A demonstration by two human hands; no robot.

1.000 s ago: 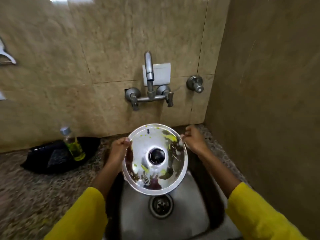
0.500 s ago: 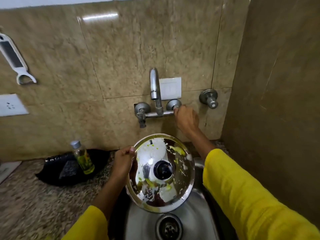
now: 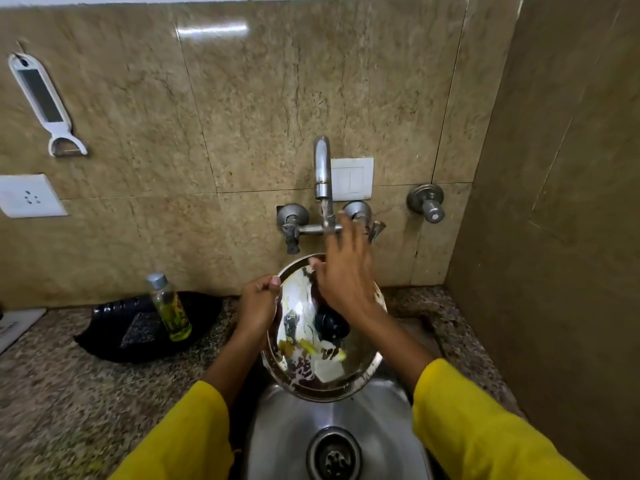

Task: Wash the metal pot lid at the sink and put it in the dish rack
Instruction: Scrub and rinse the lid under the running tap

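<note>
The round metal pot lid (image 3: 311, 368), smeared with white and yellow residue and fitted with a black knob, is held tilted over the steel sink (image 3: 287, 431). My left hand (image 3: 258, 306) grips its left rim. My right hand (image 3: 346, 275) lies flat with fingers spread over the lid's upper part, under the wall tap (image 3: 322, 174). A thin stream of water falls from the spout onto that hand. No dish rack is in view.
A black tray (image 3: 114, 337) on the speckled counter holds a scrub pad (image 3: 138, 329) and a small bottle of yellow liquid (image 3: 169, 308). A peeler (image 3: 45, 105) and a socket (image 3: 29, 195) hang on the tiled wall. A side wall closes in on the right.
My right hand left the right tap handle and came down onto the lid. Water now runs from the spout. The lid stays in my left hand.
</note>
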